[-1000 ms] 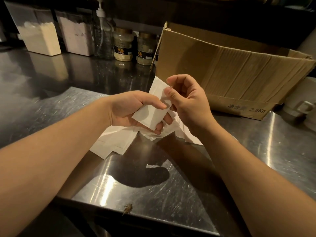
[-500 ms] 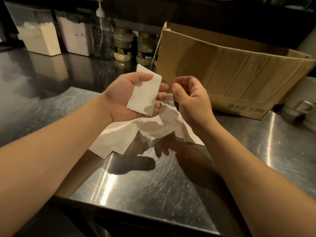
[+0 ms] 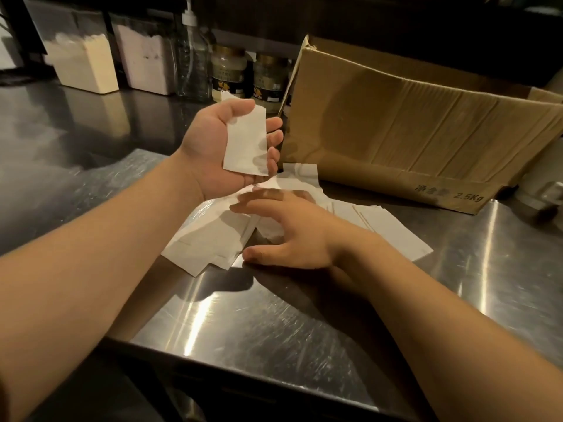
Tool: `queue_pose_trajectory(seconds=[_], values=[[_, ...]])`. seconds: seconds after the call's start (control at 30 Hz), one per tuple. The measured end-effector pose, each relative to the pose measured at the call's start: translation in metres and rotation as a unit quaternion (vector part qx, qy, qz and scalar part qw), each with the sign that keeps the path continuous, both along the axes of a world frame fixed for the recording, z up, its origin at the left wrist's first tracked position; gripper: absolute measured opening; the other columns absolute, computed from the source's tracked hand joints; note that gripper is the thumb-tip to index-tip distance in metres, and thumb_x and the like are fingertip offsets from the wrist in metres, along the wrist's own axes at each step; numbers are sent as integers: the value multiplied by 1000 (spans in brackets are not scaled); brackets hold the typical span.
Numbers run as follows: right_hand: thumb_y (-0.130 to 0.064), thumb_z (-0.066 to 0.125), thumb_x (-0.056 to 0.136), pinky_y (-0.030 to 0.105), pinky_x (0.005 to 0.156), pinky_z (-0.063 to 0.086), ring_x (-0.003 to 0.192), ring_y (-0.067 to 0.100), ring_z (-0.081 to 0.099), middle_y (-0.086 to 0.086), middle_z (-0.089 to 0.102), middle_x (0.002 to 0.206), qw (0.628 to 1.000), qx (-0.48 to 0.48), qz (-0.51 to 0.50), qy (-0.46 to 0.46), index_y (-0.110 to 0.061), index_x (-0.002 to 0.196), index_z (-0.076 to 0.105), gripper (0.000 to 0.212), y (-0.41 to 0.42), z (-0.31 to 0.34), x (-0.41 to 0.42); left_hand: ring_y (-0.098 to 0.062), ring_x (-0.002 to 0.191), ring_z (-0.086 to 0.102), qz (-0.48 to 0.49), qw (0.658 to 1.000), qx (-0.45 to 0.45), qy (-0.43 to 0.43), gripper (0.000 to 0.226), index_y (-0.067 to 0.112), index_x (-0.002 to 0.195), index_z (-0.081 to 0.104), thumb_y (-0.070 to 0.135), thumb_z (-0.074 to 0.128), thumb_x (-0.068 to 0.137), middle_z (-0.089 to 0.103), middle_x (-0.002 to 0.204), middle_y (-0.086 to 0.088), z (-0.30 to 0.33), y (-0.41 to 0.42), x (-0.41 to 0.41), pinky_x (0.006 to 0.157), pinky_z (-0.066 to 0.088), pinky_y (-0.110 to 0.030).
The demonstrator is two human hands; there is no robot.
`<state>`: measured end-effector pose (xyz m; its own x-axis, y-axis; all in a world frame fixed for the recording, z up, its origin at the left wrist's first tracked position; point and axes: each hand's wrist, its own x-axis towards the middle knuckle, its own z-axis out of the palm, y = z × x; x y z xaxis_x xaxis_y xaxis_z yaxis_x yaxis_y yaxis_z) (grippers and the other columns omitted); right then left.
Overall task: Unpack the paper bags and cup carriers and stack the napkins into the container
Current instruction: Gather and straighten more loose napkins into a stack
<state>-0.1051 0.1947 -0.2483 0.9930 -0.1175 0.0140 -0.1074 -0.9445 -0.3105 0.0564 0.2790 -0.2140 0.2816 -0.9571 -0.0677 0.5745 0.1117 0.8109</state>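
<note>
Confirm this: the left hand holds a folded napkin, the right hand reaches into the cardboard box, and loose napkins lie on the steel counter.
Wrong on one point. The right hand is not in the box; the head view shows it spread over the loose napkins on the counter. The left hand does hold a folded napkin.

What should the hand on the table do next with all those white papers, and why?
Probably pinch one napkin off the loose pile and lift it onto the napkin in the left hand. The right hand rests open with spread fingers on the scattered pile and grips nothing yet, while the left palm faces up, holding its napkin ready for more.
</note>
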Motion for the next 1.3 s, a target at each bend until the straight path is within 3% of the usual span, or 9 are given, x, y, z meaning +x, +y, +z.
queue_pose_trajectory(seconds=[0.13, 0.43, 0.57, 0.73, 0.9, 1.03, 1.1, 1.2, 1.3], values=[[-67, 61, 89, 54, 121, 13, 148, 14, 25, -18, 38, 159, 998, -66, 2, 2, -47, 149, 42, 66, 4, 2, 6, -18, 79, 61, 0, 1000, 2, -5, 56, 11, 130, 63, 40, 58, 82, 66, 98, -7, 0, 0, 0, 73, 52, -29], [-42, 48, 106, 49, 117, 15, 138, 17, 36, -10, 53, 144, 981, -187, 31, -32, -42, 140, 58, 35, 16, 12, 6, -18, 80, 60, 5, 1000, 12, -17, 57, 11, 133, 62, 40, 58, 85, 66, 99, -7, -3, -1, 0, 74, 52, -31], [-35, 58, 102, 43, 112, 24, 132, 18, 40, -4, 53, 138, 977, -187, 47, -87, -35, 131, 67, 30, 15, 8, 6, -19, 83, 61, 20, 999, 18, -26, 55, 11, 134, 62, 42, 56, 89, 67, 100, -8, -3, -1, -1, 76, 53, -32], [-30, 68, 91, 36, 97, 39, 117, 19, 49, -3, 57, 123, 981, -102, 37, -161, -28, 110, 72, 20, 6, 0, 3, -19, 83, 63, 28, 999, 22, -21, 56, 9, 137, 61, 40, 56, 91, 66, 102, -8, -2, -1, -3, 77, 53, -30], [-25, 58, 90, 19, 77, 48, 88, 7, 59, -9, 66, 95, 956, 162, -36, -241, -21, 99, 69, 15, 2, 5, -4, -18, 83, 64, -7, 999, 42, -22, 63, 12, 139, 59, 41, 60, 83, 67, 100, -5, 0, 1, -2, 78, 55, -34], [-22, 55, 84, 39, 90, 59, 98, 21, 68, 3, 73, 104, 888, 374, -90, -252, -18, 107, 71, 28, -3, 11, -8, -23, 100, 64, 23, 999, 18, -21, 47, 10, 118, 67, 37, 60, 80, 67, 107, -7, 2, 1, -8, 96, 54, -42], [-27, 52, 79, 40, 80, 54, 88, 26, 64, 13, 69, 97, 878, 387, -136, -247, -10, 89, 70, 26, -8, 17, -9, -28, 112, 60, 34, 999, 17, -26, 51, 11, 123, 65, 37, 60, 80, 67, 113, -8, 1, 0, -10, 101, 52, -45], [-27, 54, 82, 36, 65, 46, 75, 23, 56, 8, 58, 74, 888, 342, -213, -219, -22, 54, 55, 29, -16, 27, -12, -26, 104, 68, 72, 996, 32, -36, 51, 12, 135, 61, 36, 58, 89, 70, 115, -6, 0, -2, -7, 92, 58, -43], [-26, 55, 93, 29, 60, 43, 66, 17, 56, -4, 58, 65, 925, 224, -272, -141, -22, 57, 54, 36, -29, 32, -20, -18, 88, 65, 86, 995, 42, -40, 38, 13, 124, 66, 37, 53, 97, 68, 102, -6, -1, -3, -6, 83, 55, -35]])
